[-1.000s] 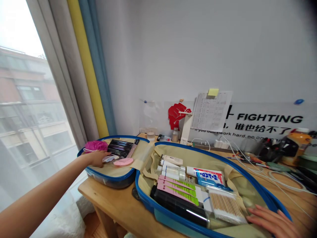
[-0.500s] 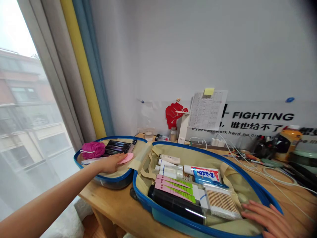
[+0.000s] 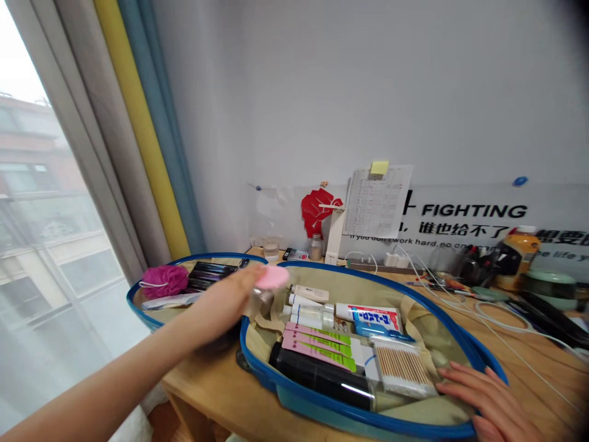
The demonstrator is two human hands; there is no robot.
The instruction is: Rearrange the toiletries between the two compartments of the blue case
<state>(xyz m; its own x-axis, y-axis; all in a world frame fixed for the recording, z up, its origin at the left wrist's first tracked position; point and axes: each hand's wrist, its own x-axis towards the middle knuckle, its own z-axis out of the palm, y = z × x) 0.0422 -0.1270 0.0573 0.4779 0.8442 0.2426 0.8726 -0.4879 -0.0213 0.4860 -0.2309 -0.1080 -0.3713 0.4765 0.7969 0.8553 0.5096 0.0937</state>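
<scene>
My left hand (image 3: pixel 232 301), slightly blurred, grips a flat pink oval pad (image 3: pixel 273 277) whose exact kind I cannot make out. It hangs over the hinge side between the two halves of an open blue-rimmed case (image 3: pixel 350 420). With fingers stretched out, my right hand (image 3: pixel 483 396) rests on the near right rim, by a pack of cotton swabs (image 3: pixel 405 367). Also in the right half lie pink-and-green sachets (image 3: pixel 317 347), a black cylinder (image 3: pixel 322 377), a toothpaste tube (image 3: pixel 368 314) and small white tubes. The left half holds a purple bath puff (image 3: pixel 164 281) and black slim items (image 3: pixel 205 277).
The case stands on a wooden desk (image 3: pixel 207 374). Behind it are a white upright stand (image 3: pixel 335 236), a small jar (image 3: pixel 316 247) and a power strip. White cables (image 3: pixel 488 316), pens and an orange-brown bottle (image 3: pixel 518 258) sit at the right. Curtains and a window border the left.
My left hand has lifted the pink oval pad from the left half and moved it right, toward the hinge. My right hand stays on the rim. The view has shifted slightly.
</scene>
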